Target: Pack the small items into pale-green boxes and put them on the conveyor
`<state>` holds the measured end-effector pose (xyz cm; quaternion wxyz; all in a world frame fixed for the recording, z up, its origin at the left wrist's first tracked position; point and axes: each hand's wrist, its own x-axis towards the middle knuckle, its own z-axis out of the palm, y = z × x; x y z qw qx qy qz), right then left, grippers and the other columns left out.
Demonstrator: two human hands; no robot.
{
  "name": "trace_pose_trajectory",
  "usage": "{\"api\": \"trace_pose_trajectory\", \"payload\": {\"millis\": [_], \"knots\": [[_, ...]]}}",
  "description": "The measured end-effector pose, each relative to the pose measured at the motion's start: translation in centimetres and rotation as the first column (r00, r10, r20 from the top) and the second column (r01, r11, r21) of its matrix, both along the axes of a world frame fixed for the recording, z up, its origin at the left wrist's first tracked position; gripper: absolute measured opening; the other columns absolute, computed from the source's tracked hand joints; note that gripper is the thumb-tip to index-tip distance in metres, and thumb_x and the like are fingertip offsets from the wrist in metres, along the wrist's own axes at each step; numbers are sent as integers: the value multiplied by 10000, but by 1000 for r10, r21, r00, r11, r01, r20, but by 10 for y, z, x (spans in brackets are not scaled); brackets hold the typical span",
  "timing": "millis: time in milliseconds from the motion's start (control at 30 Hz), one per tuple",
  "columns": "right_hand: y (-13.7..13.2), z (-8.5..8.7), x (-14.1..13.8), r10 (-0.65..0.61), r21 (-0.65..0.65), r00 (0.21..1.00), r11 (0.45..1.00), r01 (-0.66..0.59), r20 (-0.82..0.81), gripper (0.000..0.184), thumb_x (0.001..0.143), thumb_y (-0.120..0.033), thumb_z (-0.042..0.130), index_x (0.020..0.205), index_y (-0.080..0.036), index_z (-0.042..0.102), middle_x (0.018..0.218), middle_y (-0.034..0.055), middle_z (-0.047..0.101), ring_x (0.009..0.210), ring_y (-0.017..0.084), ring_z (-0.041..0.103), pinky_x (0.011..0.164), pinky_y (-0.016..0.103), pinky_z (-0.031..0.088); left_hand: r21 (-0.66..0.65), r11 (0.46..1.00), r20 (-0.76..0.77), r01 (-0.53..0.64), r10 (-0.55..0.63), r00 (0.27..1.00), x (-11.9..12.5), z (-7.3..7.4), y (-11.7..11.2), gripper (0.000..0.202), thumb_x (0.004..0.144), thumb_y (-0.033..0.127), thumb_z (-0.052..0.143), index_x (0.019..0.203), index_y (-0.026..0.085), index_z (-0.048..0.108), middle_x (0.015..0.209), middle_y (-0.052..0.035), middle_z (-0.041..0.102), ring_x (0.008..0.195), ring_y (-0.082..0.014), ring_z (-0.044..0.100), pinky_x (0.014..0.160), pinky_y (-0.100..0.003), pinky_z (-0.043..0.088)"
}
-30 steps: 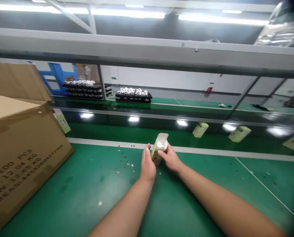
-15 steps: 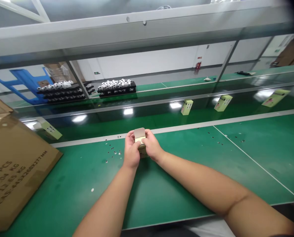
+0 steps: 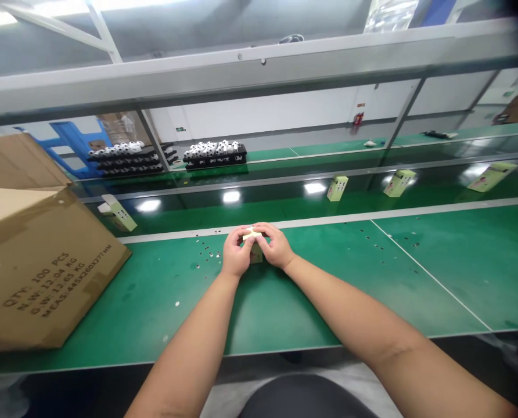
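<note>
A small pale yellow-green carton (image 3: 255, 254) stands upright on the green bench, gripped from both sides. My left hand (image 3: 236, 252) wraps its left side, with the thumb up at the top edge. On the opposite side my right hand (image 3: 274, 246) is closed round it, its thumb also at the top. The carton's top flap (image 3: 252, 233) lies folded down under my fingers. Most of the carton's sides are hidden by my hands.
At the left stands a large brown cardboard box (image 3: 63, 273). Beyond a white rail, similar cartons (image 3: 337, 188) rest on the shiny green belt, one with raised flaps (image 3: 117, 213). Black trays (image 3: 215, 155) of black-and-white pieces sit farther back. Small dark and white bits dot the bench (image 3: 311, 313).
The carton's top flap stood upright before and is now folded down over the opening. Both thumbs have moved with it. The camera view has shifted, showing more of the cardboard box.
</note>
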<state>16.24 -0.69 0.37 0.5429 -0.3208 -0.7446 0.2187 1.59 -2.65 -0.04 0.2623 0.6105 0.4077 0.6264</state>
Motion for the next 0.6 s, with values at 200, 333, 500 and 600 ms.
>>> {"api": "trace_pose_trajectory", "payload": {"millis": [200,333,500,600], "knots": [[-3,5,-11,-101,-72,994,993,98,-38,232,897,-344,508,884,-197,687,949,62,683,920,181,621,875,331,484,-30,999,58,-18,19,998,5,2,2,299,882,452,538,863,168,632,970,-86,652,918,-196,608,848,-329,477],[-6,5,-10,-76,-189,993,980,58,-90,249,859,-384,549,880,-178,685,925,60,687,866,174,628,831,316,489,-65,997,102,-49,55,993,14,-1,-1,329,927,476,441,880,177,569,896,-53,624,846,-167,583,817,-308,466],[-9,1,-11,-11,-335,976,940,-64,-217,293,805,-414,594,929,-161,675,932,60,693,855,170,628,826,302,485,-55,997,110,-48,54,992,22,-4,-4,270,951,418,359,852,203,490,845,-22,571,798,-152,551,771,-280,454],[-7,-1,-15,-16,-360,969,930,-76,-247,314,839,-433,523,915,-159,658,917,54,682,863,167,619,827,295,483,-75,994,101,-78,86,991,23,-4,-3,242,938,399,365,846,207,478,808,-14,546,762,-154,530,735,-274,443]]}}
